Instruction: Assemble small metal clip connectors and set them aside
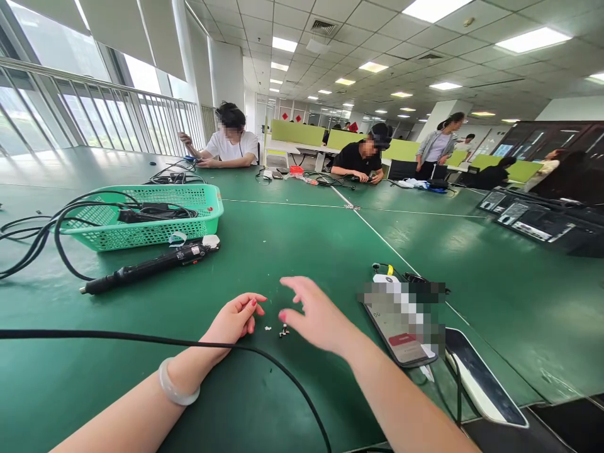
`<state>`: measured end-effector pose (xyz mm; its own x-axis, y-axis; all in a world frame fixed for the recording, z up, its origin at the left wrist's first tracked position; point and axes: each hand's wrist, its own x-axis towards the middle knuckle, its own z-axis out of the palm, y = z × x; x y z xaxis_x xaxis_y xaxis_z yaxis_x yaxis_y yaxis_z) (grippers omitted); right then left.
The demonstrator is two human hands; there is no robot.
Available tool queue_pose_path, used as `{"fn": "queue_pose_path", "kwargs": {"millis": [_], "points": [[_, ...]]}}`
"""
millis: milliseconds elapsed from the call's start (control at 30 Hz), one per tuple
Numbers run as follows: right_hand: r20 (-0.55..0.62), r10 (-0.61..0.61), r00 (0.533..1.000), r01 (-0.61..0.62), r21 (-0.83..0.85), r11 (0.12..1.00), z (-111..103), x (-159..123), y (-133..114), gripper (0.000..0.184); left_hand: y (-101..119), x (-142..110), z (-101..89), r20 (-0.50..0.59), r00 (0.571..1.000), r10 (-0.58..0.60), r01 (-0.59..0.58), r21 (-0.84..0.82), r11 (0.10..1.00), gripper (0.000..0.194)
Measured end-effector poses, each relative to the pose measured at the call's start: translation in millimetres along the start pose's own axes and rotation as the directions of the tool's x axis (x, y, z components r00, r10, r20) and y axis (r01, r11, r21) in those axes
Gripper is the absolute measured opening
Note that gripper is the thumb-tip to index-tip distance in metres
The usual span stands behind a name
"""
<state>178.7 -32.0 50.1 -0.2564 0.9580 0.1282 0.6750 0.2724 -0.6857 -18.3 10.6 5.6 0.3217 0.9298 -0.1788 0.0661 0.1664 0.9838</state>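
My left hand (236, 321) rests on the green table with its fingers curled and thumb pressed toward the index finger. Whatever it may hold is too small to make out. My right hand (314, 314) hovers opposite, thumb and fingers spread, with nothing between them. On the table between the two hands lie a tiny white piece (268, 328) and a small black-and-white part (284, 330). A black cable (141, 340) crosses in front of my left wrist, which wears a pale bangle (179, 384).
A green basket (155, 239) of cables stands at the left, a black electric screwdriver (151, 265) before it. A phone (401, 333) and a shallow white-rimmed tray (491, 384) lie at the right. Two people sit across the table (292, 233); black equipment (542, 220) stands far right.
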Motion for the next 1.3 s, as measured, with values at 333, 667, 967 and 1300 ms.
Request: {"fn": "queue_pose_path", "kwargs": {"millis": [333, 667, 967, 1300], "points": [[0.137, -0.048, 0.989, 0.073, -0.177, 0.982, 41, 24, 24, 0.025, -14, 8, -3.9, -0.055, 0.998, 0.019, -0.022, -0.055, 0.998, 0.032], [0.261, 0.139, 0.955, -0.143, -0.002, 0.99, 6, 11, 44, 0.034, -2, 0, 0.3, 0.018, 0.999, -0.031, 0.032, -0.011, 0.999, 0.04], [0.172, 0.055, 0.984, -0.047, -0.048, 0.998, 25, 12, 39, 0.013, -4, -1, 4.1, 0.04, 0.999, -0.005, 0.001, 0.1, 0.995, 0.04], [0.053, -0.102, 0.993, 0.108, -0.126, 0.986, 46, 15, 31, 0.019, -2, -1, 2.4, -0.007, 1.0, -0.01, 0.011, 0.072, 0.997, 0.044]]}}
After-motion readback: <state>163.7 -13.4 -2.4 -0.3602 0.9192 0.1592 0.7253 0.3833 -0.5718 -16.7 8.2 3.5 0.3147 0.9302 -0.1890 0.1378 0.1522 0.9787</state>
